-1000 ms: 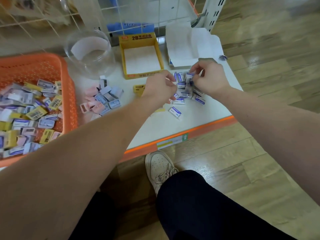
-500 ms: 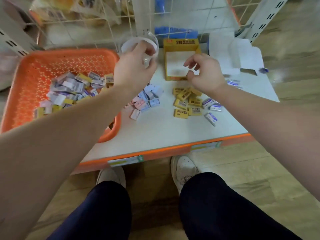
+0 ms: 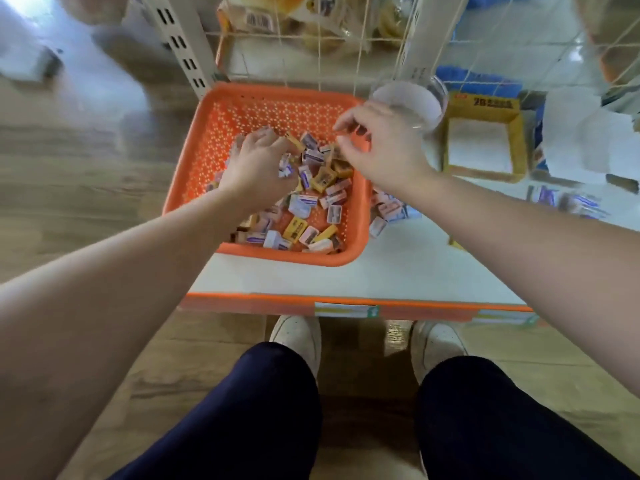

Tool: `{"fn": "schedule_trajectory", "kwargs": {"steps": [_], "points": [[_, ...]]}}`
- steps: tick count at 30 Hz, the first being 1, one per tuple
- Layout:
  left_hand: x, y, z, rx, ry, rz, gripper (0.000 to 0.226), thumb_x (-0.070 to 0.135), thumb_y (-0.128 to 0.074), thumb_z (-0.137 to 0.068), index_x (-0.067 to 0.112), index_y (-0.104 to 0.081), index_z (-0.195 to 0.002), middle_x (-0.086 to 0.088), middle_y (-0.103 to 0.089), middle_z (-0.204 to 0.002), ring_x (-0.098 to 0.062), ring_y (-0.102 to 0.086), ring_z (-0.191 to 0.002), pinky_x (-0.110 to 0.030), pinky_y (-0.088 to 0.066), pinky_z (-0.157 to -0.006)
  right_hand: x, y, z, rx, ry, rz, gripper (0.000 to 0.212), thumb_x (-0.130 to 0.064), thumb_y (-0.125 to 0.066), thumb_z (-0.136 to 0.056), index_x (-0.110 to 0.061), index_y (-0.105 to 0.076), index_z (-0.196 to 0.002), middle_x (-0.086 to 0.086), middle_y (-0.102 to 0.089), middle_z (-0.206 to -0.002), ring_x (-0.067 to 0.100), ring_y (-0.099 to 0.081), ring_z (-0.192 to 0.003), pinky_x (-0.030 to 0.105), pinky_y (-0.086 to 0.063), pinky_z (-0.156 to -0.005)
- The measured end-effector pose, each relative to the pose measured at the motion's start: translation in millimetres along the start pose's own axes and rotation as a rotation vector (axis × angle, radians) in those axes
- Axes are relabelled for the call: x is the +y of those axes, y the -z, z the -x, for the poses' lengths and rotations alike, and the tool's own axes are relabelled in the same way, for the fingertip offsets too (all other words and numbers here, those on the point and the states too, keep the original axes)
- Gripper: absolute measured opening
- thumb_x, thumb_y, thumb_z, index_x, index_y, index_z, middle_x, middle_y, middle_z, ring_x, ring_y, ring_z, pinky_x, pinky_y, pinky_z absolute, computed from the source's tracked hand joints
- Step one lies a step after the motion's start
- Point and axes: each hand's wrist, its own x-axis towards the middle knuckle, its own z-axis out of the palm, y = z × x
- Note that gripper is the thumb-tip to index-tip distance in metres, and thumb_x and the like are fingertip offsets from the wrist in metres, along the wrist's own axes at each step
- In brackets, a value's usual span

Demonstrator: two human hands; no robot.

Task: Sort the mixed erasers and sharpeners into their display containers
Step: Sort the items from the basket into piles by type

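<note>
An orange basket (image 3: 207,161) on the white shelf holds a loose pile of mixed erasers and sharpeners (image 3: 311,209), yellow, white-purple and pink. My left hand (image 3: 258,164) is down on the pile's far left part, fingers bent into the pieces; blur hides whether it holds one. My right hand (image 3: 381,147) hovers over the basket's right rim with loosely curled fingers, thumb and forefinger apart, nothing between them. Behind it stand a clear round jar (image 3: 412,98) and a yellow display box (image 3: 516,140).
A small heap of pink and blue sharpeners (image 3: 391,209) lies just right of the basket. White-blue erasers (image 3: 568,200) lie further right, below a white box (image 3: 588,133). A wire grid (image 3: 360,46) backs the shelf. My feet stand under the orange shelf edge (image 3: 263,303).
Both hands left the sorted piles at the right and came over the orange basket; my left hand dropped into the pile. My view swung left.
</note>
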Motion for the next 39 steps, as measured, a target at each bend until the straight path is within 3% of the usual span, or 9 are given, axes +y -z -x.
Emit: {"fn": "schedule_trajectory", "kwargs": {"steps": [2,4,10,15,20,24,30,35,39], "points": [[-10,-2,7,-0.101,-0.044,-0.053,0.045,0.036,-0.057,-0.087,0.027,-0.050,-0.131,-0.002,-0.041,-0.144,-0.028,-0.021,-0.138,-0.051,-0.014,-0.112,-8,-13,-1,-0.093,0.025,0.012,0.017,-0.017,-0.057,-0.085,-0.014,-0.066,-0.099,-0.002,-0.055,-0.093,0.014,-0.055,-0.089,0.027,-0.042,-0.080],[-19,-4,13,-0.141,-0.117,-0.099,0.050,0.039,-0.058,-0.087,0.028,-0.047,-0.134,-0.001,-0.042,-0.143,-0.027,-0.024,-0.137,-0.048,-0.017,-0.111,-11,-21,-1,-0.211,0.040,0.050,0.018,-0.018,-0.057,-0.087,-0.014,-0.066,-0.102,0.002,-0.060,-0.099,0.017,-0.056,-0.095,0.028,-0.040,-0.082],[-33,-12,17,-0.125,-0.175,-0.079,0.057,0.041,-0.062,-0.085,0.027,-0.042,-0.136,-0.003,-0.045,-0.141,-0.025,-0.026,-0.135,-0.042,-0.018,-0.111,-11,-33,4,-0.433,0.104,0.507,0.019,-0.035,-0.054,-0.088,-0.034,-0.065,-0.104,-0.003,-0.066,-0.105,0.024,-0.056,-0.105,0.034,-0.039,-0.086],[-31,-13,14,-0.108,-0.168,-0.035,0.048,0.039,-0.061,-0.085,0.035,-0.047,-0.131,0.003,-0.044,-0.140,-0.025,-0.026,-0.134,-0.043,-0.021,-0.109,-14,-37,-1,-0.528,0.113,0.680,0.023,-0.036,-0.057,-0.087,-0.034,-0.063,-0.109,-0.001,-0.065,-0.107,0.025,-0.056,-0.105,0.036,-0.035,-0.088],[-25,-17,15,-0.155,-0.221,-0.110,0.040,0.036,-0.056,-0.086,0.037,-0.054,-0.126,0.003,-0.042,-0.139,-0.026,-0.026,-0.132,-0.043,-0.013,-0.110,-17,-39,-2,-0.598,0.140,0.760,0.028,-0.034,-0.057,-0.087,-0.033,-0.061,-0.115,0.000,-0.057,-0.115,0.026,-0.049,-0.112,0.039,-0.036,-0.090],[-14,-17,8,-0.095,-0.106,0.051,0.035,0.030,-0.046,-0.090,0.030,-0.056,-0.124,0.004,-0.044,-0.139,-0.025,-0.027,-0.132,-0.043,-0.017,-0.110,-17,-37,0,-0.606,0.116,0.786,0.034,-0.031,-0.061,-0.084,-0.027,-0.062,-0.118,0.004,-0.050,-0.119,0.028,-0.044,-0.117,0.040,-0.036,-0.091],[16,-19,-5,-0.072,-0.145,0.023,0.039,0.042,-0.050,-0.090,0.023,-0.056,-0.123,-0.001,-0.046,-0.137,-0.029,-0.030,-0.129,-0.045,-0.017,-0.110,-5,-12,-11,-0.475,0.128,0.406,0.035,-0.002,-0.053,-0.081,-0.012,-0.065,-0.113,0.014,-0.055,-0.111,0.034,-0.050,-0.107,0.039,-0.041,-0.088],[30,-24,-7,-0.069,-0.100,-0.009,0.049,0.060,-0.049,-0.085,0.026,-0.060,-0.118,-0.004,-0.049,-0.131,-0.030,-0.034,-0.127,-0.045,-0.018,-0.111,6,-11,-17,-0.482,0.164,0.536,0.030,-0.008,-0.053,-0.082,-0.011,-0.068,-0.108,0.014,-0.063,-0.105,0.034,-0.051,-0.101,0.040,-0.043,-0.090],[33,-31,-7,-0.079,-0.082,-0.077,0.053,0.048,-0.060,-0.084,0.017,-0.050,-0.127,-0.006,-0.049,-0.130,-0.031,-0.035,-0.127,-0.048,-0.019,-0.113,-1,-22,-23,-0.609,0.097,0.728,0.012,-0.015,-0.056,-0.081,-0.014,-0.064,-0.089,0.010,-0.055,-0.085,0.035,-0.052,-0.097,0.037,-0.045,-0.082]]}}
